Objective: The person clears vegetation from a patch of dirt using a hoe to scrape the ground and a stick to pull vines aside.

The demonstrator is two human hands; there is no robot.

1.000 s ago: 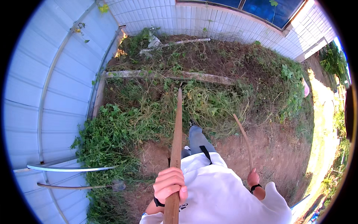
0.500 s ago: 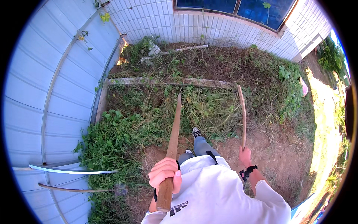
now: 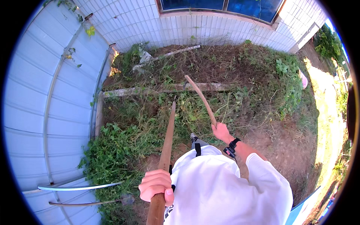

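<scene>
Since the earlier frame the right hand (image 3: 222, 132), closed around a thin curved stick (image 3: 201, 98), swings it leftward over the weeds (image 3: 123, 150), while the left hand (image 3: 155, 186) grips the long wooden handle (image 3: 167, 138) upright, so clearing seemingly continues, requiring a controlled downward stroke.
</scene>
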